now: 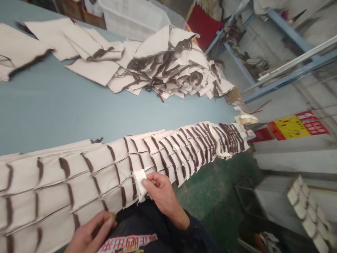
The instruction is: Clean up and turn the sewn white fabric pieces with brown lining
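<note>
A long row of overlapping beige cloth pieces with dark brown strips (168,151) lies along the near edge of the pale blue table (65,109). My right hand (160,193) pinches a small white strip (139,182) against the edge of one cloth piece, thumb on top. Lower down, my left hand (91,233) lies on the near edge of the cloth row at the bottom of the view. Its fingers are curled, and what they hold, if anything, is hidden.
A loose heap of the same beige pieces with brown strips (168,66) lies across the far side of the table. White plastic crates (131,14) stand behind it. A blue metal frame (279,73) and a green floor (210,189) are on the right.
</note>
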Demonstrator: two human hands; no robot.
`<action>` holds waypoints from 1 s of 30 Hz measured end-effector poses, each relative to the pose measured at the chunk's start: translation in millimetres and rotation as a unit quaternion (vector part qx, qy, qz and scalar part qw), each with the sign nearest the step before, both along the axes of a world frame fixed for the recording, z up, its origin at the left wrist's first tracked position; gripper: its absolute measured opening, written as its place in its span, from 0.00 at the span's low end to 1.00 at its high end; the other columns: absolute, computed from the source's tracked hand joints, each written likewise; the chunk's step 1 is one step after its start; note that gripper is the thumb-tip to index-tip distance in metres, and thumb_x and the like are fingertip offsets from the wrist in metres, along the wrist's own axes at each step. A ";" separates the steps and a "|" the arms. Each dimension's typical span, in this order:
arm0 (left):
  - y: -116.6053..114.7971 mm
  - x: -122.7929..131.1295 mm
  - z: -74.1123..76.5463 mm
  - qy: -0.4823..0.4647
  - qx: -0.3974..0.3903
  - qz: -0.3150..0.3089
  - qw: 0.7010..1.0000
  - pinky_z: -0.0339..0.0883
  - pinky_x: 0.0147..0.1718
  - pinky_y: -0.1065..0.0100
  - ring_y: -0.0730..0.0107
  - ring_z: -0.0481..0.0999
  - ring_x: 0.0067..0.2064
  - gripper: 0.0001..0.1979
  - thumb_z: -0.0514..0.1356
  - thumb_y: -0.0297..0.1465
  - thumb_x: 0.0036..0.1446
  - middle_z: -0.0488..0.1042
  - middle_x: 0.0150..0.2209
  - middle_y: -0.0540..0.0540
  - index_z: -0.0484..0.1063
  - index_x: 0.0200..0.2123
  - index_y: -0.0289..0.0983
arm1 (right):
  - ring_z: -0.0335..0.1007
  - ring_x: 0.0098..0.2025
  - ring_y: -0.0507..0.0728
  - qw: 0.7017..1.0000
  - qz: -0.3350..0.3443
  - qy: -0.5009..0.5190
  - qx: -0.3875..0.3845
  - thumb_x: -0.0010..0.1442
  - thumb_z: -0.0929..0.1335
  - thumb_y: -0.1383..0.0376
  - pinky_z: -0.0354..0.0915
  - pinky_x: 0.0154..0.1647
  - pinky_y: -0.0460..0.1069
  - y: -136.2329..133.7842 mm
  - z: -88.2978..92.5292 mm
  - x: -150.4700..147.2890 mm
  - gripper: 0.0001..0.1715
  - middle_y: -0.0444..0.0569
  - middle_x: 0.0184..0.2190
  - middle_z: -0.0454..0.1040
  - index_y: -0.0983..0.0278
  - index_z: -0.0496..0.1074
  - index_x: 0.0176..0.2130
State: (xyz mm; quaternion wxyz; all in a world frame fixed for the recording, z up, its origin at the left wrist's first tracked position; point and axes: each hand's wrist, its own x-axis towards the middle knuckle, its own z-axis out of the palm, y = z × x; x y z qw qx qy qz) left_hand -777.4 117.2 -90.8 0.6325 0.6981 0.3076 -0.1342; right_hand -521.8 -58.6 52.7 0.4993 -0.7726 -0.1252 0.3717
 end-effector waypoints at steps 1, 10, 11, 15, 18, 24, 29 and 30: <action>5.4 5.1 17.1 -0.003 0.039 0.044 0.998 0.89 0.52 0.57 0.42 0.91 0.47 0.42 0.62 0.78 0.64 0.92 0.41 0.43 0.90 0.43 0.46 | 0.58 0.23 0.51 0.999 0.003 0.028 0.021 0.74 0.71 0.34 0.58 0.25 0.47 4.0 1.3 -0.1 0.33 0.37 0.22 0.65 0.59 0.75 0.37; -14.7 83.8 172.6 -0.084 -0.054 0.159 0.982 0.87 0.65 0.45 0.31 0.90 0.61 0.39 0.75 0.62 0.58 0.93 0.58 0.35 0.90 0.60 0.39 | 0.63 0.28 0.52 0.980 0.092 0.084 0.158 0.70 0.77 0.46 0.62 0.31 0.48 22.9 51.0 -16.1 0.21 0.41 0.27 0.72 0.60 0.80 0.37; -22.7 86.3 183.0 -0.088 -0.046 0.181 0.979 0.88 0.64 0.46 0.32 0.90 0.60 0.38 0.76 0.62 0.57 0.93 0.57 0.35 0.90 0.59 0.39 | 0.64 0.29 0.53 0.978 0.111 0.071 0.162 0.70 0.77 0.48 0.62 0.31 0.48 20.8 56.6 -15.7 0.19 0.42 0.27 0.74 0.60 0.81 0.37; -50.0 82.5 201.2 -0.109 0.014 0.266 0.958 0.90 0.57 0.52 0.36 0.92 0.54 0.36 0.80 0.61 0.55 0.94 0.52 0.39 0.91 0.55 0.40 | 0.62 0.27 0.52 0.966 0.178 0.064 0.177 0.71 0.75 0.51 0.58 0.27 0.48 7.6 74.0 -9.7 0.17 0.41 0.25 0.71 0.59 0.80 0.36; -63.9 78.3 205.2 -0.122 0.030 0.286 0.950 0.89 0.47 0.58 0.44 0.91 0.47 0.31 0.79 0.60 0.61 0.92 0.45 0.42 0.90 0.51 0.41 | 0.63 0.27 0.53 0.959 0.201 0.077 0.187 0.73 0.76 0.49 0.58 0.27 0.48 -1.5 82.1 -5.7 0.19 0.41 0.26 0.72 0.58 0.80 0.36; -87.0 75.0 217.7 -0.149 0.001 0.350 0.925 0.81 0.34 0.65 0.57 0.83 0.35 0.29 0.79 0.62 0.63 0.85 0.34 0.47 0.86 0.41 0.40 | 0.63 0.26 0.52 0.944 0.241 0.092 0.206 0.73 0.76 0.50 0.59 0.27 0.47 -8.1 88.8 -4.3 0.19 0.40 0.25 0.72 0.57 0.78 0.34; -96.0 71.0 227.1 -0.150 -0.088 0.398 0.901 0.76 0.30 0.68 0.66 0.73 0.30 0.33 0.82 0.63 0.59 0.76 0.28 0.50 0.82 0.34 0.39 | 0.68 0.26 0.52 0.927 0.275 0.147 0.208 0.72 0.76 0.45 0.65 0.29 0.47 -4.9 91.6 -6.3 0.23 0.42 0.26 0.76 0.57 0.75 0.35; -96.5 71.4 230.5 -0.145 -0.111 0.409 0.894 0.76 0.30 0.68 0.66 0.72 0.29 0.34 0.83 0.64 0.56 0.75 0.27 0.51 0.81 0.32 0.39 | 0.70 0.27 0.52 0.921 0.282 0.174 0.204 0.72 0.77 0.42 0.67 0.30 0.47 -4.0 91.8 -7.3 0.26 0.43 0.26 0.77 0.57 0.75 0.35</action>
